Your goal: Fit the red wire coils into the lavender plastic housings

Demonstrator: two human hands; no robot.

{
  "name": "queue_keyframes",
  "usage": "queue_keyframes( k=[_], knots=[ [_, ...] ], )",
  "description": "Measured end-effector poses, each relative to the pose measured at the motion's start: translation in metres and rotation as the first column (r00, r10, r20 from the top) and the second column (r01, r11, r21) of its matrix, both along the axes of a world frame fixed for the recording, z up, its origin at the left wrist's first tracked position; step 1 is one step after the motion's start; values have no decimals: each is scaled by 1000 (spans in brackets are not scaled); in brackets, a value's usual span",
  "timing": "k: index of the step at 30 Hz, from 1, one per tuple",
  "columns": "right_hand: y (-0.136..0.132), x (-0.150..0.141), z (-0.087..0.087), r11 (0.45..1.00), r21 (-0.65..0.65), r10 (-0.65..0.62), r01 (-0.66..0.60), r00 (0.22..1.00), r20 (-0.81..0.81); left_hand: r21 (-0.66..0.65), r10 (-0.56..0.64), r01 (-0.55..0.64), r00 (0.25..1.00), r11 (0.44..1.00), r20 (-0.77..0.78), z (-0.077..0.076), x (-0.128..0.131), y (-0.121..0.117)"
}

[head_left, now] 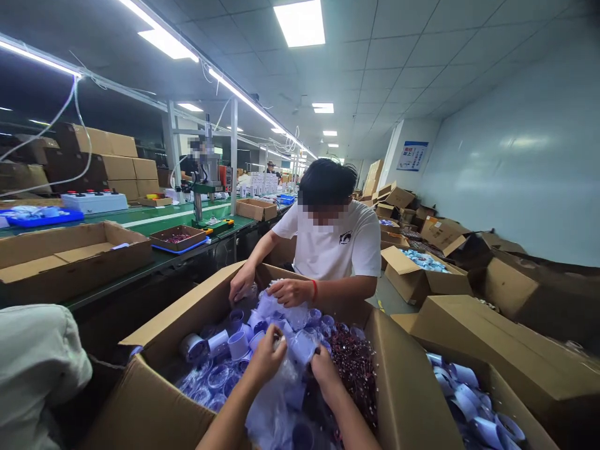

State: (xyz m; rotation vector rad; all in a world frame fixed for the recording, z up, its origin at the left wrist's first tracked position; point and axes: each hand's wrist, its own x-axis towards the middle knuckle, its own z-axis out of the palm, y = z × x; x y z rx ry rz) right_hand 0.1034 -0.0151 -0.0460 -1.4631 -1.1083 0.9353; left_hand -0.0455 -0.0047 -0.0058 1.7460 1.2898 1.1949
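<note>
My left hand point(270, 353) is closed on the gathered edge of a clear plastic bag point(272, 400), which hangs down between my forearms. Pinched at the bag's other side, my right hand point(325, 372) is next to a pale cup-shaped part point(302, 345) that looks to be inside the plastic. Below both hands is a large cardboard box point(403, 381). It holds several white plastic cups point(238, 345), clear round cups point(218, 377) and a heap of dark red wired pieces point(354, 359). The bag's lower end is partly hidden by my left forearm.
Across the box, a co-worker in a white shirt point(328, 244) reaches in with both hands, one on plastic point(281, 306). A green workbench point(140, 215) with a press point(206, 169) runs along the left. Open cartons point(417, 284) and a box of white cups point(469, 400) stand right.
</note>
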Motion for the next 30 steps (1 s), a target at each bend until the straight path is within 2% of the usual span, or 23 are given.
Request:
queue_keyframes(
  k=[4,6,9,12,17,20,23,26,28,30],
  knots=[
    [-3,-1,5,999,32,-20,23,995,-95,-59,-232,235,971,970,50,8,3,-7],
    [-2,-1,5,998,63,-11,18,993,-116,-71,-261,264,964,962,45,10,3,-8],
    [0,-1,3,997,82,5,7,991,-137,-80,-142,152,983,985,120,12,1,-4],
    [0,-1,0,998,56,33,-32,999,-16,-77,-43,57,984,995,174,19,-5,8],
    [-7,-10,-7,990,-7,136,-138,968,209,-106,-20,27,998,994,66,38,-17,31],
    [-14,-21,-14,973,-46,229,-225,933,278,-122,-10,5,999,993,-41,40,-19,39],
    [-21,-29,-15,949,-84,311,-303,865,395,-121,27,-40,994,992,-109,34,-18,41],
    [-26,-32,-5,917,-218,398,-335,711,579,-84,98,-111,985,990,-145,30,-18,39],
    [-27,-32,8,906,-305,423,-294,617,663,-47,138,-149,973,988,-184,30,-18,35],
    [-28,-29,20,922,-326,386,-211,582,716,-11,175,-184,952,983,-252,30,-18,29]
  ],
)
